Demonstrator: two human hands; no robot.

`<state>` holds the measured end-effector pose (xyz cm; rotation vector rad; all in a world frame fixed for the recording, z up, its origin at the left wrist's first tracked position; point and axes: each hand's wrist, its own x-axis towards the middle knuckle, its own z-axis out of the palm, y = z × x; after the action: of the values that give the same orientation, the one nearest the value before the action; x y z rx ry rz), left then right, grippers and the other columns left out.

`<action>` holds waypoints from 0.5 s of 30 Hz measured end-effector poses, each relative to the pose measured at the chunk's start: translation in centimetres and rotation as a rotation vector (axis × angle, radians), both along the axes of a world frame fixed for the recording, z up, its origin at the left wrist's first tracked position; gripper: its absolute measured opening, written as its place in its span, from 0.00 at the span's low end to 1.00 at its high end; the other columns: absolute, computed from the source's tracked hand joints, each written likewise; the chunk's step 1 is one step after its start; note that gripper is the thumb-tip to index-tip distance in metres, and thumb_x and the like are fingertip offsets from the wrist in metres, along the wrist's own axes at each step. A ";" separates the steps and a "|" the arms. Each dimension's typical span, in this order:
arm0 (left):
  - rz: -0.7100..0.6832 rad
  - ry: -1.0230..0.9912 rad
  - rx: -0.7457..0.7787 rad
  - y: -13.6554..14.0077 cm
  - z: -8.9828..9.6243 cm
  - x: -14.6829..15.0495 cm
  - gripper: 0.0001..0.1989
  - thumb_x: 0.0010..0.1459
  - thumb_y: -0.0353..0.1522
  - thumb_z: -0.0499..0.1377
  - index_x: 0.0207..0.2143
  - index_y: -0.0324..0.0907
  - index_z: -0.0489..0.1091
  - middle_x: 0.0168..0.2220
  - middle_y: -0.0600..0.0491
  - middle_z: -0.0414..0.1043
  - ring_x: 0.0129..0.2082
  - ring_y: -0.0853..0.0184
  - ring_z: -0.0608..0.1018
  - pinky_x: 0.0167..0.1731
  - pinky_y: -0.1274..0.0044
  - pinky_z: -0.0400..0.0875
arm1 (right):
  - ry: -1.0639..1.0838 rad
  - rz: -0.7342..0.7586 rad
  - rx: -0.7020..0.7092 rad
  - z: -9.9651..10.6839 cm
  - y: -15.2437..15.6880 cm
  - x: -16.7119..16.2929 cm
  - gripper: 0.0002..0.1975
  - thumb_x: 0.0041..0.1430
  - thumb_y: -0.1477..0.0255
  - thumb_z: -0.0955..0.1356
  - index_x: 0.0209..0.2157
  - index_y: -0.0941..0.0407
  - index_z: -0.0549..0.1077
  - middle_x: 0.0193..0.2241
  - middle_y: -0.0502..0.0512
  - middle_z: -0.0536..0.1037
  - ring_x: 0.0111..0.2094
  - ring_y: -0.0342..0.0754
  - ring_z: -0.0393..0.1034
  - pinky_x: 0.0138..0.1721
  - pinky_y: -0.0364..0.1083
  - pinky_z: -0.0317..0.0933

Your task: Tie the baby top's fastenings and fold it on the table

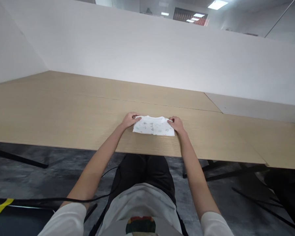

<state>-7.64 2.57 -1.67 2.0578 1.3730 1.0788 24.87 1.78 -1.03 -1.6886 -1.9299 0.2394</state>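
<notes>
Head view: white garment [153, 127] between left hand [130, 120], right hand [176, 124].

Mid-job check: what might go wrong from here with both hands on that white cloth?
The left hand and right hand are at opposite ends of the folded white cloth, so an uneven pull might skew its layers. The black cable crosses the left arm in this view; it might snag if that arm moves.
</notes>
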 end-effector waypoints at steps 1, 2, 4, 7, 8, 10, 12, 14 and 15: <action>-0.004 0.003 -0.005 0.0 0.0 0.0 0.22 0.49 0.46 0.59 0.39 0.39 0.75 0.41 0.45 0.76 0.39 0.61 0.75 0.40 0.71 0.69 | -0.002 0.001 0.003 0.0 0.0 0.0 0.11 0.51 0.67 0.66 0.32 0.59 0.75 0.31 0.56 0.76 0.33 0.48 0.67 0.38 0.45 0.58; -0.007 0.006 -0.010 0.0 0.0 0.0 0.22 0.49 0.46 0.59 0.40 0.39 0.75 0.41 0.45 0.76 0.39 0.61 0.75 0.41 0.71 0.69 | -0.005 0.004 0.005 0.0 0.0 0.0 0.11 0.51 0.67 0.66 0.32 0.59 0.75 0.31 0.56 0.76 0.33 0.48 0.67 0.38 0.45 0.58; -0.015 0.014 -0.013 0.0 -0.1 -0.1 0.22 0.50 0.46 0.59 0.40 0.39 0.76 0.42 0.46 0.76 0.40 0.60 0.75 0.42 0.71 0.69 | -0.011 0.014 0.010 -0.1 0.1 0.0 0.11 0.51 0.67 0.66 0.32 0.58 0.75 0.31 0.56 0.76 0.33 0.48 0.67 0.39 0.45 0.58; -0.019 0.028 0.003 0.0 -0.1 -0.2 0.22 0.51 0.46 0.58 0.38 0.38 0.76 0.41 0.45 0.76 0.40 0.60 0.75 0.42 0.71 0.69 | -0.018 0.033 0.018 -0.3 0.2 0.1 0.11 0.52 0.67 0.66 0.33 0.59 0.75 0.33 0.57 0.77 0.34 0.48 0.67 0.39 0.45 0.58; -0.018 0.032 0.008 0.0 -0.1 -0.2 0.22 0.51 0.46 0.58 0.38 0.38 0.76 0.41 0.45 0.76 0.40 0.60 0.75 0.42 0.71 0.68 | -0.019 0.037 0.019 -0.3 0.3 0.1 0.11 0.52 0.67 0.66 0.33 0.59 0.75 0.33 0.58 0.77 0.35 0.49 0.67 0.40 0.45 0.58; -0.015 0.035 0.011 0.1 0.0 -0.3 0.22 0.51 0.46 0.58 0.37 0.38 0.76 0.40 0.45 0.76 0.40 0.60 0.75 0.42 0.70 0.68 | -0.015 0.039 0.016 -0.3 0.3 0.2 0.11 0.51 0.67 0.66 0.33 0.59 0.75 0.34 0.58 0.77 0.36 0.49 0.67 0.41 0.46 0.58; -0.025 0.036 0.015 0.2 0.0 -0.2 0.21 0.51 0.46 0.58 0.36 0.39 0.76 0.39 0.46 0.76 0.40 0.60 0.75 0.42 0.70 0.68 | 0.017 0.035 0.000 -0.4 0.3 0.3 0.11 0.50 0.67 0.66 0.32 0.59 0.75 0.33 0.58 0.77 0.36 0.49 0.68 0.42 0.46 0.58; -0.027 0.027 0.036 0.3 -0.1 -0.1 0.19 0.50 0.46 0.59 0.34 0.39 0.76 0.38 0.47 0.76 0.39 0.61 0.75 0.43 0.70 0.68 | 0.131 0.028 -0.020 -0.4 0.4 0.3 0.10 0.49 0.67 0.66 0.30 0.58 0.74 0.32 0.56 0.76 0.36 0.49 0.68 0.41 0.46 0.59; -0.017 0.011 0.051 0.3 -0.1 0.0 0.18 0.49 0.45 0.59 0.33 0.40 0.75 0.37 0.47 0.76 0.38 0.61 0.75 0.43 0.70 0.68 | 0.235 0.026 -0.026 -0.3 0.4 0.3 0.10 0.48 0.66 0.66 0.30 0.58 0.73 0.31 0.56 0.76 0.35 0.49 0.68 0.40 0.46 0.59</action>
<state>-7.60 2.87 -1.75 2.1109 1.3432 1.1080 25.12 2.22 -1.38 -1.5753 -1.7824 0.4531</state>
